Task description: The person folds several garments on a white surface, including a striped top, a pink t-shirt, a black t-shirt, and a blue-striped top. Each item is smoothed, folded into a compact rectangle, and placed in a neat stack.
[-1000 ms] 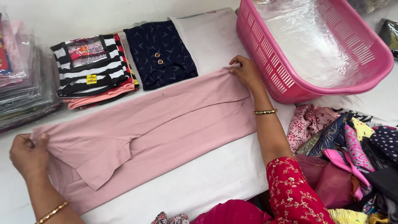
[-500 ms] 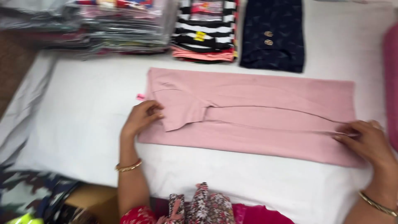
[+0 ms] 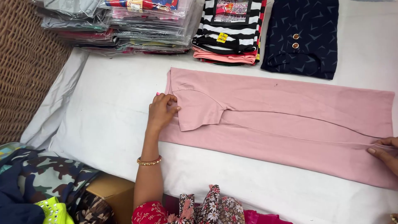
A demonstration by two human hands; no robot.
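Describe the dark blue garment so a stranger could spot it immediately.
Start at the long pink garment spread across the white table, then look past its far edge. The navy folded top lies right of the striped stack. Alone there, it is dark, with a small pale print and two brown buttons.

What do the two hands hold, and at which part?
Left hand holds the pink garment at its sleeve end; right hand pinches its opposite end.
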